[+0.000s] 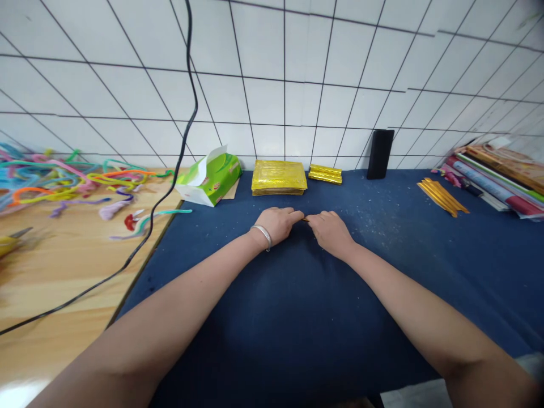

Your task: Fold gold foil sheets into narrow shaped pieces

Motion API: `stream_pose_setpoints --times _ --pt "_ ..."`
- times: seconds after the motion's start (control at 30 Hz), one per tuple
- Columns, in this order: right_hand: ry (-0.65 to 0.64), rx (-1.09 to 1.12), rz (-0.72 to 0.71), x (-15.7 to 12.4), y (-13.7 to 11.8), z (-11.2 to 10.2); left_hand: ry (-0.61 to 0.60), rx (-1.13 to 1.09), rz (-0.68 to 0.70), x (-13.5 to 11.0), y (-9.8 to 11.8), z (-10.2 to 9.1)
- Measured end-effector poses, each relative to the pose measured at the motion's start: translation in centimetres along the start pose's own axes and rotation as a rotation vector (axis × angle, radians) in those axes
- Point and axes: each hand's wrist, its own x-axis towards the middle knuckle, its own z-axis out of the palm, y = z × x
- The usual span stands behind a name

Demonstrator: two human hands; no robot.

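My left hand (277, 224), with a silver bangle at its wrist, and my right hand (330, 231) meet over the dark blue cloth (272, 317). Between their fingertips a small bit of folded gold paper (305, 220) shows; most of it is hidden by the fingers. Both hands are closed, pinching it from either side. Just beyond them lies a stack of shiny gold paper sheets (279, 177). To the right of that stack are gold paper pieces folded into ridges (325, 174).
A green tissue box (216, 177) stands at the back left. A black phone-like slab (380, 154) leans on the tiled wall. Gold folded strips (443, 196) and stacked books (497, 175) are at right. Coloured pipe cleaners (63, 175) and a black cable (183, 141) are at left.
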Motion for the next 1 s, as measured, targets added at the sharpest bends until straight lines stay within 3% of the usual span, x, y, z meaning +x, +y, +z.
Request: stream_pose_setpoints --times 0.73,1.0 --pt "0.008 0.054 0.093 -0.08 0.28 0.21 -0.019 -0.074 -0.137 0.07 -0.12 0.14" --pt "0.041 0.076 0.178 -0.12 0.18 0.1 0.006 -0.129 -0.27 0.25 -0.11 0.3"
